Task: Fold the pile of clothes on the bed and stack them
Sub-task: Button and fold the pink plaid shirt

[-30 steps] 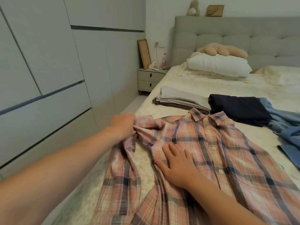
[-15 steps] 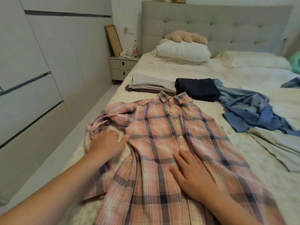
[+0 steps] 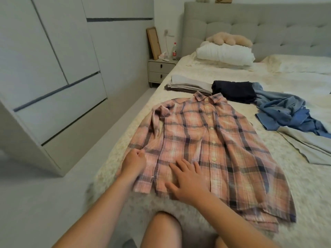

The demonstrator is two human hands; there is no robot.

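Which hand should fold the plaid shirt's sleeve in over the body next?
Left, probably. The left hand already pinches the pink plaid button-up shirt at its sleeve edge; the right hand lies flat on the shirt front, well placed to pin it.

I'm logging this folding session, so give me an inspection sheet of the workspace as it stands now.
Surface: bed, cream textured cover.
Job's things: plaid shirt spread flat, buttoned, collar away from the person; folded stack; dark folded garment; unfolded blue clothes; grey garment.
Clutter: pillows, plush toy.
Grippers: left hand pinches the shirt's sleeve; right hand rests flat on the shirt.
Cables: nothing seen.
Surroundings: wardrobe, nightstand, bottle.
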